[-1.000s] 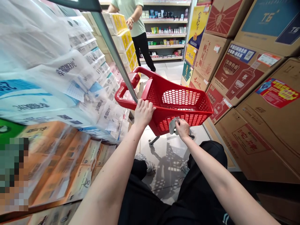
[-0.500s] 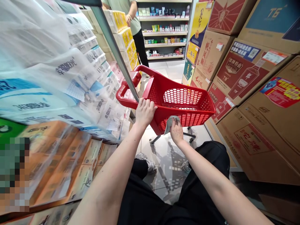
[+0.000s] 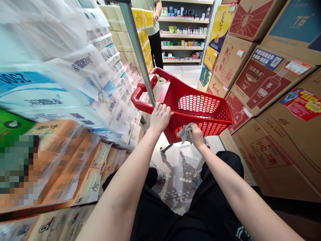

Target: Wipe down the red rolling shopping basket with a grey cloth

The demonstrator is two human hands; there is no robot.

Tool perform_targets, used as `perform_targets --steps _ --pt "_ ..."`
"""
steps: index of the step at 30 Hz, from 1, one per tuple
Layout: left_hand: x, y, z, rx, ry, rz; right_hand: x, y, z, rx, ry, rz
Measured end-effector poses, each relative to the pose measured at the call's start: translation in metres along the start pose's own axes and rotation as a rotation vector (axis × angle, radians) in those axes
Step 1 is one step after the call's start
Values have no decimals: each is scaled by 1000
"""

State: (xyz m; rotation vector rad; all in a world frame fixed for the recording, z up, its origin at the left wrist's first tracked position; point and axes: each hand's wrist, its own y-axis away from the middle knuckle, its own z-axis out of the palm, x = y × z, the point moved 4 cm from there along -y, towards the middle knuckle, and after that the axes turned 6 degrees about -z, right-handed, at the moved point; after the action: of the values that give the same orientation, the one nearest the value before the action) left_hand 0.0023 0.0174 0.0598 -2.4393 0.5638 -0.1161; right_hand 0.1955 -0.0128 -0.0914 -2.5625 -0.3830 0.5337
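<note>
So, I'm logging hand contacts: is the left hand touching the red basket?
Touching. The head view shows the left hand clasped over the near rim of the red basket, beside the lower end of the metal pole.

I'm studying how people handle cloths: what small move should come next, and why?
I'd suggest sliding the right hand and its grey cloth a little along the red cart, away from the left hand. The cloth is at the near perforated side, more of which stretches that way, and the left hand on the rim probably steadies it.
</note>
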Motion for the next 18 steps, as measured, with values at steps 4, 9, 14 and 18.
perform_targets --steps 4,9,14,18 --pt "1 2 0 -5 11 -7 -11 15 1 -39 -20 -97" --pt "0 0 2 4 -6 -12 -26 8 17 -105 57 -149" --pt "-2 -2 5 -8 -21 -4 -31 -7 28 -146 143 -83" --pt "-2 0 4 -4 -30 6 -18 1 30 -123 104 -20"
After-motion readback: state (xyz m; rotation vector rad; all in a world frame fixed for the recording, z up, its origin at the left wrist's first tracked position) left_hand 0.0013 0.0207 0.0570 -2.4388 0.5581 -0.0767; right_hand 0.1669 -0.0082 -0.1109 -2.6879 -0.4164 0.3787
